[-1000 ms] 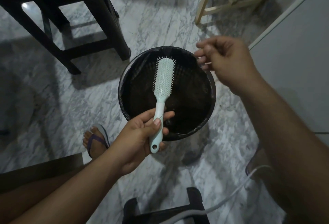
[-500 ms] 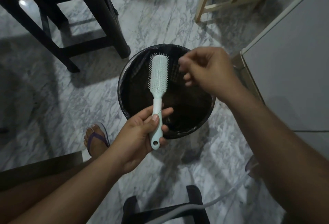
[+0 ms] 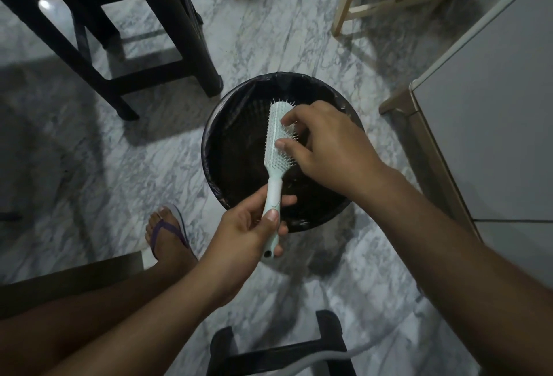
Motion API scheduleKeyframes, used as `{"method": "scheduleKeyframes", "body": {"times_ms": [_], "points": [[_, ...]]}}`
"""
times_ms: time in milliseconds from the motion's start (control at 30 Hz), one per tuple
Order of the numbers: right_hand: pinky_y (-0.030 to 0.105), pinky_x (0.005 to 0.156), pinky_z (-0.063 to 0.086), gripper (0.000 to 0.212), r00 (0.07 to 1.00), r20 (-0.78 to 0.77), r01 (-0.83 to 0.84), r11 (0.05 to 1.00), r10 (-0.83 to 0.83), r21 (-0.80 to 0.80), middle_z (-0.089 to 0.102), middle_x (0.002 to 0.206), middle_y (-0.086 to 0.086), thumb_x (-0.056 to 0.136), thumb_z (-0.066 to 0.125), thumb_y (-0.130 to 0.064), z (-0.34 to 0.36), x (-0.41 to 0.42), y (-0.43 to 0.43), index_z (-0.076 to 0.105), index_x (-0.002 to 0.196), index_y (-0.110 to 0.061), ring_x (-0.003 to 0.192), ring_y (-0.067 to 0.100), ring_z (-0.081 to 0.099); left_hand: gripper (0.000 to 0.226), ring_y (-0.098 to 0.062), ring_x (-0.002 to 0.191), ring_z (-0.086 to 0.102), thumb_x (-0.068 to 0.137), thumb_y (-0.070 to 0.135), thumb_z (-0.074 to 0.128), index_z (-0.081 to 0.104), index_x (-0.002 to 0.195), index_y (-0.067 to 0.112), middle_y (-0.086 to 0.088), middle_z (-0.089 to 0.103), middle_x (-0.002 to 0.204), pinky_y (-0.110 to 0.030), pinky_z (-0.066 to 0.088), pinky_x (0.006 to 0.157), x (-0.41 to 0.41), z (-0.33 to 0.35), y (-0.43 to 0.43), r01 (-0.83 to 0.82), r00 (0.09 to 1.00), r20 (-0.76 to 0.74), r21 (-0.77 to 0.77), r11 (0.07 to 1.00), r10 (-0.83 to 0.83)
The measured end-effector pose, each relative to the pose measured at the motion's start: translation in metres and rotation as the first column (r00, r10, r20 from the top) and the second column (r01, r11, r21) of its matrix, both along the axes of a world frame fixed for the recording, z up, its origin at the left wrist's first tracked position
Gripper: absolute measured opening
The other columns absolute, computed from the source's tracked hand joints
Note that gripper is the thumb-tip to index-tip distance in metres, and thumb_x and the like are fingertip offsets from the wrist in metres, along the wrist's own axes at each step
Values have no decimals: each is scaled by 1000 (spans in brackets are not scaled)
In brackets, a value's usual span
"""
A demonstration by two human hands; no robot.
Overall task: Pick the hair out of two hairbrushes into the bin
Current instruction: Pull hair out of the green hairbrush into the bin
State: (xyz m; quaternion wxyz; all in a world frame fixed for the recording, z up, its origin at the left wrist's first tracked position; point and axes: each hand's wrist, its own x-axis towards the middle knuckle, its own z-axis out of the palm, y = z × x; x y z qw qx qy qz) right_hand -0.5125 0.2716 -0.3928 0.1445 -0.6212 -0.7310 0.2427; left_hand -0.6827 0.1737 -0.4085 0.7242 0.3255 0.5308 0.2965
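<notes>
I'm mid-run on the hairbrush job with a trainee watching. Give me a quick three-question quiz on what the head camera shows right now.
1. True or false: the left hand holds the hairbrush over the open bin.
2. Multiple choice: the left hand grips the hairbrush by its A) head, B) handle, C) both ends.
3. Fill in: the thumb and forefinger of the right hand touch the hairbrush's ____.

Key: 1 true; 2 B; 3 bristles.
</notes>
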Motion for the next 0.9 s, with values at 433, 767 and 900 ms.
{"method": "scheduleKeyframes", "body": {"times_ms": [433,767,900], "points": [[18,71,55,20,825,-481,340,940,-297,3,75,85,-3,100,52,-11,6,32,26,71,104,-14,71,4,69,40,-13,76,53,103,6,44,58,137,20,-2,68,131,-27,46,58,6,2,11,-51,974,209,-172,984,87],[33,79,52,40,998,-33,53,998,-53,-14,61,102,-8,86,70,-48,-7,13,7,65,118,-26,81,7,56,45,-15,78,52,102,5,45,56,139,29,2,69,127,-32,45,65,4,-3,1,-3,995,98,-70,998,10],[34,73,54,14,993,-64,110,984,-102,137,71,92,-6,92,67,-32,-2,12,7,74,98,-20,86,13,66,45,-14,76,52,102,4,45,56,140,26,1,69,126,-32,45,63,4,-1,4,2,992,127,-68,998,6]]}}
